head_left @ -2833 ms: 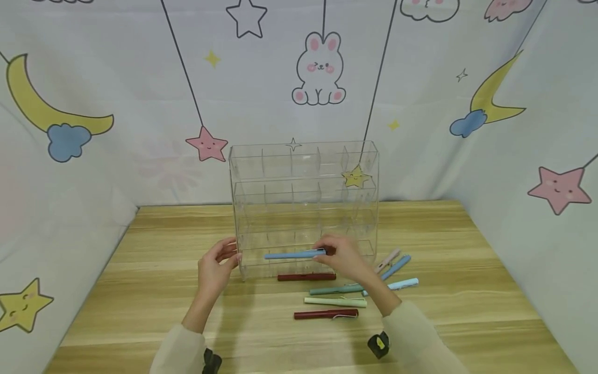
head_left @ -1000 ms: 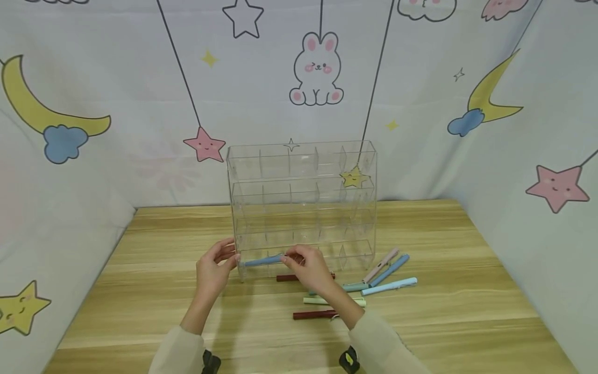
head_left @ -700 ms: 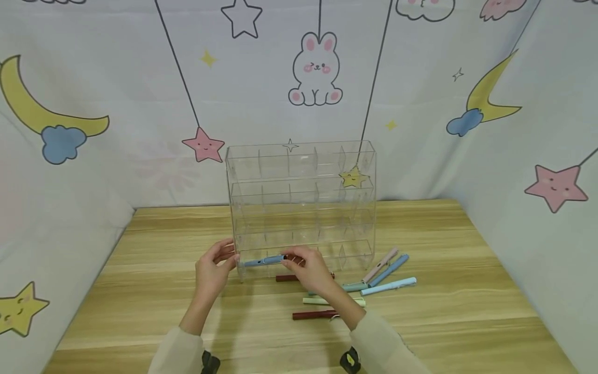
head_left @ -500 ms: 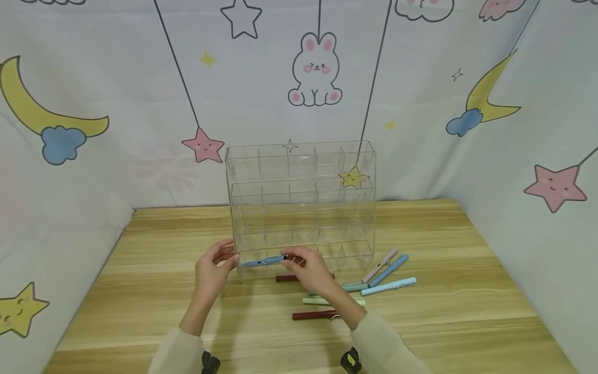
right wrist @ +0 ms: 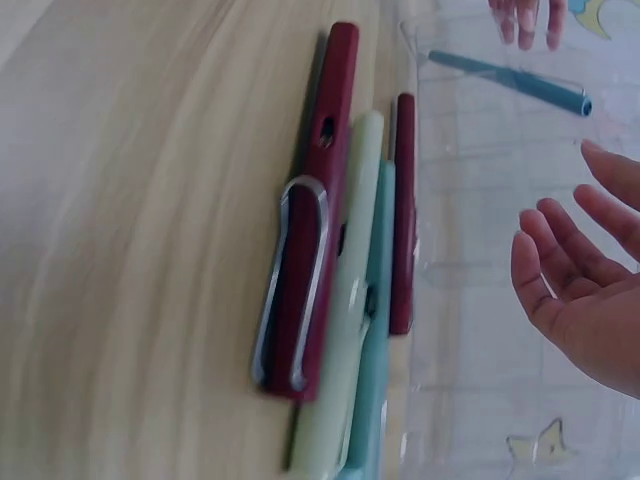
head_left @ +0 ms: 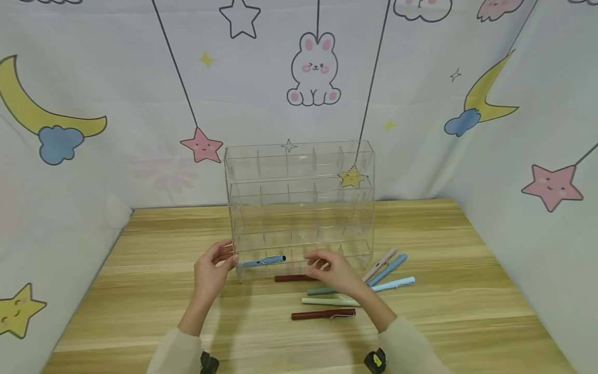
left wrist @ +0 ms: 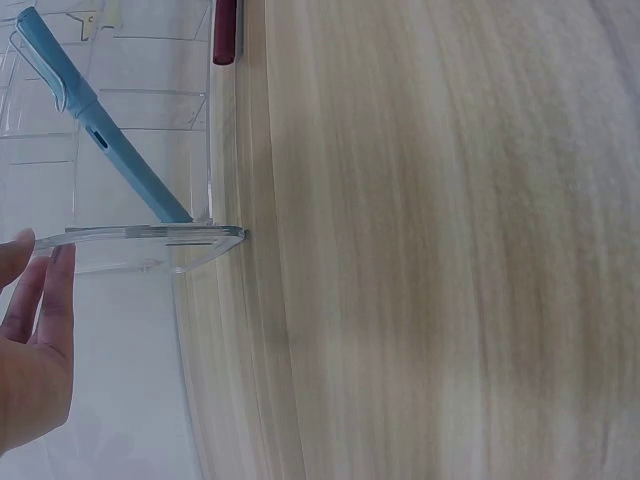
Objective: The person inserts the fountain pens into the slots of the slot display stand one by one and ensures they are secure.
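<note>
A clear acrylic pen organizer [head_left: 299, 218] with rows of small compartments stands on the table. My left hand [head_left: 212, 270] holds its left side panel near the bottom, thumb in front and fingers behind. A blue pen [head_left: 263, 261] leans in the lowest row at the left, its capped end tilted up to the right. My right hand [head_left: 335, 270] hovers right of that pen, fingers loosely bent with nothing between them. Below it lie a dark red pen [head_left: 291, 278], a teal pen [head_left: 320, 291], a pale green pen [head_left: 322, 301] and another dark red pen [right wrist: 328, 130].
Right of the organizer lie a pinkish pen [head_left: 380, 263], a second blue pen [head_left: 389, 269] and a light blue pen [head_left: 397, 283], close together. Behind the wooden table [head_left: 444, 332] hangs a white cloth [head_left: 261, 78] printed with cartoon figures.
My right hand carried the blue pen left, set its end in the organizer's lowest row, let go and drew back to the right. The left hand stayed on the side panel.
</note>
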The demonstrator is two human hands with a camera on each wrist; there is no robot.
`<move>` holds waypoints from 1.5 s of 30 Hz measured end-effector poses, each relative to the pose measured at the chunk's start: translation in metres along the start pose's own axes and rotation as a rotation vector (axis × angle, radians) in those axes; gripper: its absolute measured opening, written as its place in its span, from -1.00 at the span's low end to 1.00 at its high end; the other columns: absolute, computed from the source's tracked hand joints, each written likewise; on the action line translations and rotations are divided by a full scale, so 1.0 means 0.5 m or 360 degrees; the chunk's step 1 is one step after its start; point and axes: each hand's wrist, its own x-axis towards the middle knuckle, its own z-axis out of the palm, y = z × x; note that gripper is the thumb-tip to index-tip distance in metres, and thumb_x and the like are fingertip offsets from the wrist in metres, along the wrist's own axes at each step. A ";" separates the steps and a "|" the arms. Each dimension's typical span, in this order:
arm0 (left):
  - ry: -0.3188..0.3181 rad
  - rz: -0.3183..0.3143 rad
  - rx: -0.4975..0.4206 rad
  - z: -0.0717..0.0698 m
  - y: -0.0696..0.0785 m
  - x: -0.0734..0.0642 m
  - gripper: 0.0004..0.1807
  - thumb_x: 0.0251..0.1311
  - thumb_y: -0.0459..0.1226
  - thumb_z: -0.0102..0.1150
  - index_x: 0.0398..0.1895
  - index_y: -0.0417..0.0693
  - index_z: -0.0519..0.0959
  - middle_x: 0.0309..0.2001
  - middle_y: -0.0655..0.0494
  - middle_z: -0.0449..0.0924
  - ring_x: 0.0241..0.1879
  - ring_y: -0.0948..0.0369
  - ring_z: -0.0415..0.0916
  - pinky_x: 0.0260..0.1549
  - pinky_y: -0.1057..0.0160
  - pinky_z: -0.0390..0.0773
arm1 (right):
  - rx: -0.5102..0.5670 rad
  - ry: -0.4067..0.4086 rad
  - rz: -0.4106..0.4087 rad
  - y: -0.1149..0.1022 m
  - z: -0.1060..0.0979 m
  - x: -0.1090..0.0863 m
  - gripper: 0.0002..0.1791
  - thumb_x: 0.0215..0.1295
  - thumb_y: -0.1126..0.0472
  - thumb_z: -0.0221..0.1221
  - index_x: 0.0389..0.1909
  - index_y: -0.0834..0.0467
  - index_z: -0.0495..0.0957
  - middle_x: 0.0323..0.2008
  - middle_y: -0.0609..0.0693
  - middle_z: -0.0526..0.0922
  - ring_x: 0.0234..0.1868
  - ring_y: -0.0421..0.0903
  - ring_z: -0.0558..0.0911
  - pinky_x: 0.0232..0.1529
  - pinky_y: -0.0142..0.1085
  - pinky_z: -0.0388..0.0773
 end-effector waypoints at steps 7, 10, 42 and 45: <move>0.0009 0.0022 -0.0008 -0.001 -0.001 0.001 -0.60 0.03 -0.58 0.18 0.00 -0.31 0.49 -0.13 -0.27 0.56 -0.23 0.16 0.56 -0.38 0.45 0.60 | -0.0055 -0.0087 0.0006 0.074 -0.023 -0.054 -0.68 0.15 0.32 0.22 -0.07 0.34 0.51 -0.18 0.21 0.55 -0.29 -0.07 0.51 -0.34 -0.34 0.54; -0.0007 -0.0006 -0.0013 -0.002 -0.002 0.001 -0.59 0.04 -0.57 0.17 0.02 -0.29 0.48 -0.11 -0.26 0.55 -0.24 0.22 0.54 -0.37 0.45 0.60 | -0.0092 -0.0089 -0.0012 0.104 -0.026 -0.081 -0.69 0.12 0.25 0.26 -0.13 0.31 0.54 -0.25 0.14 0.56 -0.36 -0.15 0.45 -0.40 -0.40 0.49; -0.0003 0.0034 -0.0035 -0.002 -0.002 0.001 -0.60 0.02 -0.58 0.18 0.00 -0.32 0.49 -0.13 -0.28 0.55 -0.27 0.28 0.53 -0.38 0.45 0.60 | -0.0565 0.0391 0.0051 0.223 -0.175 -0.216 -0.72 -0.08 0.34 0.36 -0.26 0.16 0.60 -0.17 0.03 0.51 -0.10 0.04 0.40 -0.13 -0.07 0.43; -0.0003 0.0037 -0.0035 -0.001 -0.002 0.001 -0.60 0.02 -0.59 0.18 0.00 -0.32 0.49 -0.13 -0.28 0.55 -0.27 0.27 0.53 -0.38 0.45 0.60 | -0.0611 0.0435 0.0050 0.237 -0.200 -0.224 -0.72 -0.10 0.39 0.36 -0.29 0.21 0.60 -0.18 0.09 0.50 -0.10 0.09 0.38 -0.16 -0.04 0.41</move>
